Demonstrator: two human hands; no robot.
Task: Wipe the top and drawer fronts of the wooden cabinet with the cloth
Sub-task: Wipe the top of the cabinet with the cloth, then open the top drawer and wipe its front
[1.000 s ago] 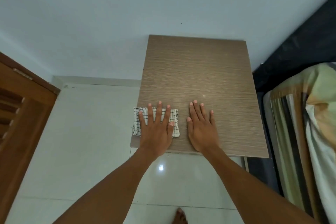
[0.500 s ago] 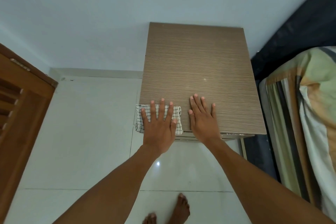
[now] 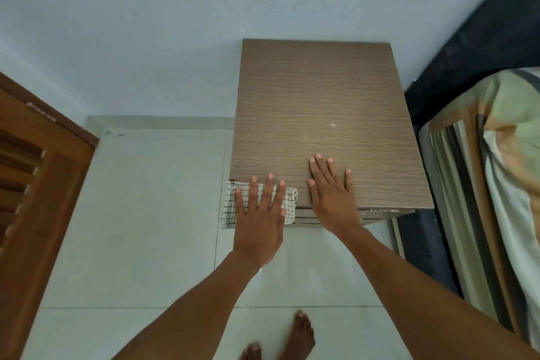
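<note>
Still early by the look of it: left hand [image 3: 258,213] flat on cloth [image 3: 230,207] at cabinet [image 3: 321,114] top's near-left corner, right hand [image 3: 331,190] splayed empty, drawer fronts [image 3: 377,215] apparently untouched.

The cabinet top [image 3: 321,114] is matt, fine-grained wood laminate. The cloth [image 3: 230,207] is soft checked woven fabric. The floor tiles [image 3: 146,213] look glossy; the louvred door [image 3: 35,172] is varnished wood.

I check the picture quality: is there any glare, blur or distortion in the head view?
Head view: soft, even light; one small glare spot on the floor tile below the left hand; wide-angle bending of the door and bed at the sides; the cabinet grain stays sharp.
</note>
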